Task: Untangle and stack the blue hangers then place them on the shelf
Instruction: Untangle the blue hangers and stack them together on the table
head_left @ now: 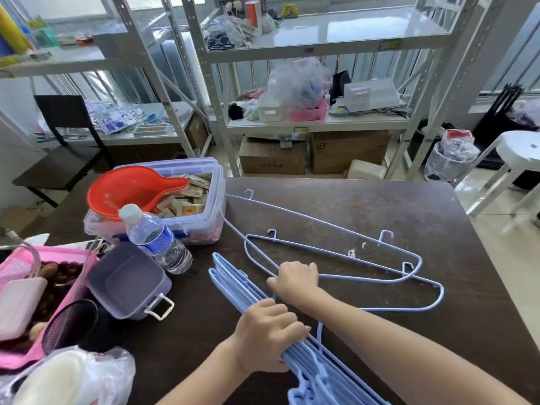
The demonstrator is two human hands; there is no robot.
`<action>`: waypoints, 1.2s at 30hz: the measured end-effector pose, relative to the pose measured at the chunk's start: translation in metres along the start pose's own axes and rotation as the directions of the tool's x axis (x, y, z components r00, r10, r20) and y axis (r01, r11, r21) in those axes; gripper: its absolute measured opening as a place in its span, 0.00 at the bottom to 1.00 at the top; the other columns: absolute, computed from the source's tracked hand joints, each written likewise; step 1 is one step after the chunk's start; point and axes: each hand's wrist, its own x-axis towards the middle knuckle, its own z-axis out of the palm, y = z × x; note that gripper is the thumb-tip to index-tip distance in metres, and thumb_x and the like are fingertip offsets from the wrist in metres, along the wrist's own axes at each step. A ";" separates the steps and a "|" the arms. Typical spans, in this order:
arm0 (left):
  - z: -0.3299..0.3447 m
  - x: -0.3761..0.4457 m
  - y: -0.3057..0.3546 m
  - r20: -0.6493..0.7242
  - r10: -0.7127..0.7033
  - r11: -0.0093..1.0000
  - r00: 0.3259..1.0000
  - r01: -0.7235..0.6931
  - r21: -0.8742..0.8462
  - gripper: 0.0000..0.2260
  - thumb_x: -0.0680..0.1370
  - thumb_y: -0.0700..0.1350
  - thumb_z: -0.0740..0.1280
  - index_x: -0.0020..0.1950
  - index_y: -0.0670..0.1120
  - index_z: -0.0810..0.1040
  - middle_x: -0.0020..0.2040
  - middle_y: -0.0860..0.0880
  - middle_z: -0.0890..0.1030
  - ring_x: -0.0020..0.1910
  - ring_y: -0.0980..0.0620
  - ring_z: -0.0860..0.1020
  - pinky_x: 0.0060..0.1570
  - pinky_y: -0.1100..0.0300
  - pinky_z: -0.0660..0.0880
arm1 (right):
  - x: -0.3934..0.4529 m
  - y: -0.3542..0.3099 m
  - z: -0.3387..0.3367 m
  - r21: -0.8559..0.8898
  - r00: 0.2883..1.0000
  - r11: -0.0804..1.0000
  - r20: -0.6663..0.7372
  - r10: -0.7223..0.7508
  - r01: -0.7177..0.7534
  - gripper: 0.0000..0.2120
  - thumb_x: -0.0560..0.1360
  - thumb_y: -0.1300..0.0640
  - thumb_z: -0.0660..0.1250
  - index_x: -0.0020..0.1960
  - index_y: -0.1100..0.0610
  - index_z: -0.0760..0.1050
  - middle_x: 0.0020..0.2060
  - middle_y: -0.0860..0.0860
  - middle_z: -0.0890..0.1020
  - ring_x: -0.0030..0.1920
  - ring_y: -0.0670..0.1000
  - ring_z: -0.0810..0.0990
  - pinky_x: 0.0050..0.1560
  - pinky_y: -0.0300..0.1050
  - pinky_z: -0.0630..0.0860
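Note:
A bundle of several light blue hangers (233, 285) lies stacked on the dark wooden table (380, 206), running from mid-table toward the bottom edge. My left hand (267, 334) is closed around this stack near its middle. My right hand (295, 280) is closed on the shoulder of a loose blue hanger (336, 251) that lies flat, to the right of the stack. A second loose blue hanger (306, 217) lies partly under it, reaching toward the plastic box. White metal shelves (318, 124) stand behind the table.
On the table's left stand a clear plastic box (204, 226) with a red scoop (131, 190), a water bottle (155, 238), a purple lidded container (128, 282) and a pink basket (17, 264). Cardboard boxes sit under the shelf; a white stool (517, 153) is at right.

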 end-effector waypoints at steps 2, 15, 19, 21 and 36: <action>-0.002 0.006 -0.002 -0.018 0.027 1.000 0.999 -0.027 0.006 0.11 0.78 0.49 0.58 0.35 0.49 0.64 0.24 0.53 0.73 0.27 0.55 0.66 0.29 0.63 0.62 | -0.005 -0.003 0.002 0.043 0.998 0.998 0.050 -0.038 0.036 0.15 0.75 0.53 0.59 0.57 0.60 0.73 0.57 0.58 0.79 0.58 0.58 0.77 0.57 0.50 0.69; -0.025 0.007 -0.019 -0.012 0.088 0.993 0.996 -0.086 0.081 0.10 0.78 0.49 0.57 0.37 0.49 0.65 0.25 0.53 0.75 0.27 0.55 0.70 0.29 0.63 0.63 | -0.003 0.054 -0.018 -0.249 0.960 0.933 -0.041 -0.277 0.258 0.13 0.73 0.60 0.61 0.57 0.55 0.71 0.55 0.56 0.81 0.58 0.56 0.78 0.56 0.47 0.67; -0.033 0.002 -0.017 -0.028 0.058 0.995 0.998 -0.056 0.077 0.11 0.78 0.48 0.56 0.36 0.49 0.65 0.24 0.53 0.73 0.28 0.56 0.64 0.29 0.64 0.60 | -0.008 0.076 -0.058 -0.370 0.941 0.894 -0.121 -0.316 0.252 0.10 0.73 0.57 0.61 0.53 0.54 0.74 0.51 0.56 0.83 0.55 0.57 0.79 0.55 0.46 0.67; -0.029 -0.003 -0.019 -0.018 0.014 0.997 1.000 -0.013 0.070 0.12 0.78 0.48 0.56 0.35 0.49 0.65 0.24 0.54 0.73 0.28 0.56 0.65 0.29 0.63 0.61 | -0.017 0.077 -0.081 -0.254 0.932 0.938 -0.214 -0.292 0.236 0.05 0.74 0.54 0.60 0.45 0.53 0.74 0.46 0.55 0.83 0.51 0.58 0.80 0.47 0.46 0.69; -0.002 -0.032 -0.021 -0.016 -0.324 0.939 0.946 0.319 -0.130 0.14 0.65 0.40 0.66 0.49 0.44 0.68 0.56 0.49 0.69 0.61 0.54 0.68 0.56 0.60 0.72 | -0.048 0.063 -0.081 0.796 0.656 0.491 0.586 -0.476 -0.355 0.21 0.79 0.54 0.52 0.27 0.52 0.59 0.15 0.43 0.59 0.16 0.41 0.54 0.19 0.30 0.51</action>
